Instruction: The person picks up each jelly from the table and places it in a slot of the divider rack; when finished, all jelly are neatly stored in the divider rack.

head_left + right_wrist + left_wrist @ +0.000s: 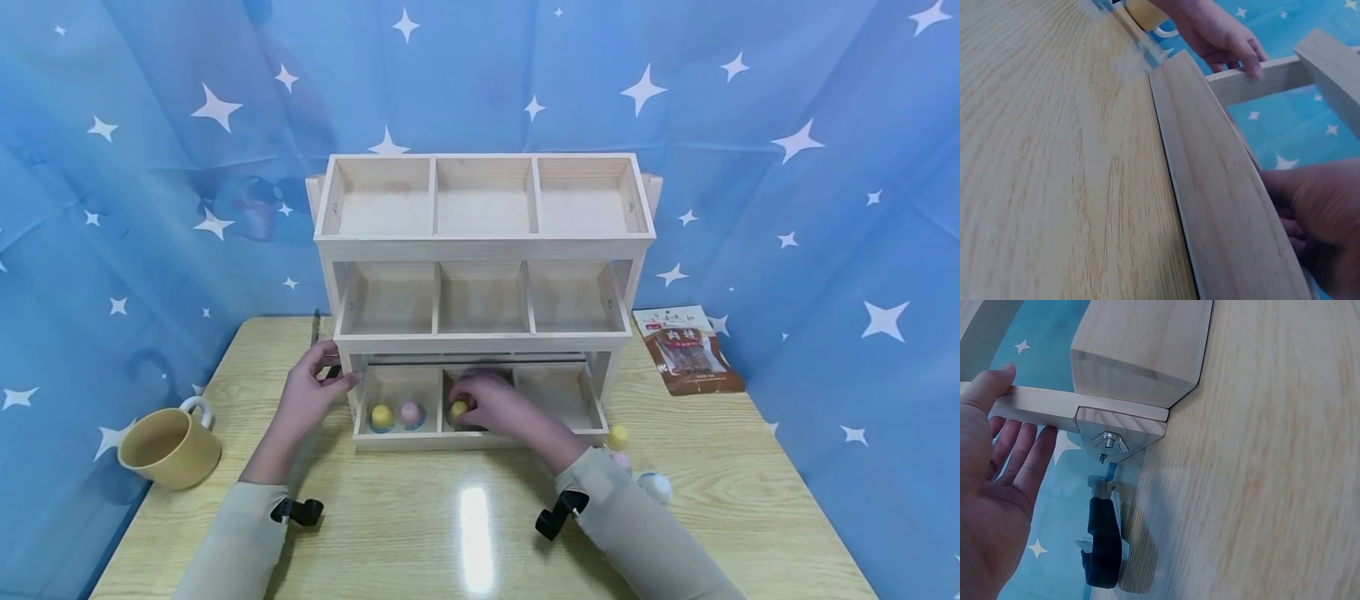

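A three-tier wooden rack (484, 250) stands on the table, each tier split into three compartments. My left hand (317, 392) grips the rack's left side post (1041, 405), thumb on one face and fingers behind. In the bottom tier's middle compartment, my right hand (491, 404) pinches a small yellow round-topped piece (458, 409). The right wrist view hides that piece behind the tier's front board (1216, 181). The bottom left compartment has another yellow piece (382, 417) and a pink piece (411, 414), both with bluish bases.
Right of the rack, by my right sleeve, lie a yellow piece (617, 437), a pink piece (621, 461) and a whitish piece (656, 487). A brown snack packet (692, 352) is at the back right. A yellow mug (171, 448) stands near the left edge.
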Available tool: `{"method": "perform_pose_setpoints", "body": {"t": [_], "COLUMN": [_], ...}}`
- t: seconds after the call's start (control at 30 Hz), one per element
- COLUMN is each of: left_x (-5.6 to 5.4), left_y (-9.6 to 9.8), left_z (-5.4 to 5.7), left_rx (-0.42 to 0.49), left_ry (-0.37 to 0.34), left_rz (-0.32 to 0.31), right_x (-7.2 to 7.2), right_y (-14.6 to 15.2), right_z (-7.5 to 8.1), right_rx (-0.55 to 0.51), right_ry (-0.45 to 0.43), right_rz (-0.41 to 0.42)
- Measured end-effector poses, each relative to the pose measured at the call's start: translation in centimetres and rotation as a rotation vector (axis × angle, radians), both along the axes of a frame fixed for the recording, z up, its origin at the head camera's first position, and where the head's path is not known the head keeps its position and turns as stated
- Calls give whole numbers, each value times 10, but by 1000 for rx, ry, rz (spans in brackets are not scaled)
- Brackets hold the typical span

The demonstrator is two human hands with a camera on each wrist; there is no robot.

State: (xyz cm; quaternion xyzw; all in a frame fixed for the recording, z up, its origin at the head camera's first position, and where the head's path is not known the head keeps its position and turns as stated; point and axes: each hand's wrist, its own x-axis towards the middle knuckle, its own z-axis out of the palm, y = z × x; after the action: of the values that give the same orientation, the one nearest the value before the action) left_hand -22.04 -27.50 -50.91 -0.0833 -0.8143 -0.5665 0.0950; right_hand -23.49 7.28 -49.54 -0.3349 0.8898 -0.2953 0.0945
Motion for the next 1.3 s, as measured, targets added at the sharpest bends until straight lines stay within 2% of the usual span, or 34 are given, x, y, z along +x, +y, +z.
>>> {"method": "perform_pose_setpoints", "body": {"t": [0.23, 0.47, 0.67, 0.93, 1.13, 1.3], "left_x": [-1, -2, 0, 3, 2, 1], "left_y": [2, 1, 0, 0, 1, 2], "left_z": [0, -2, 2, 3, 2, 1], "left_rx": [-3, 16, 18, -1, -1, 14], "left_ry": [5, -15, -44, -34, -34, -52], "left_rz": [-1, -2, 3, -1, -12, -26], "right_x": [11, 34, 57, 81, 98, 109], "right_y": [11, 39, 81, 154, 201, 228], "right_z": [10, 25, 32, 26, 21, 20], "right_rx": [-113, -223, -281, -285, -241, -179], "right_ry": [-27, 101, 186, 281, 248, 128], "right_rz": [-60, -71, -84, -237, -389, -444]}}
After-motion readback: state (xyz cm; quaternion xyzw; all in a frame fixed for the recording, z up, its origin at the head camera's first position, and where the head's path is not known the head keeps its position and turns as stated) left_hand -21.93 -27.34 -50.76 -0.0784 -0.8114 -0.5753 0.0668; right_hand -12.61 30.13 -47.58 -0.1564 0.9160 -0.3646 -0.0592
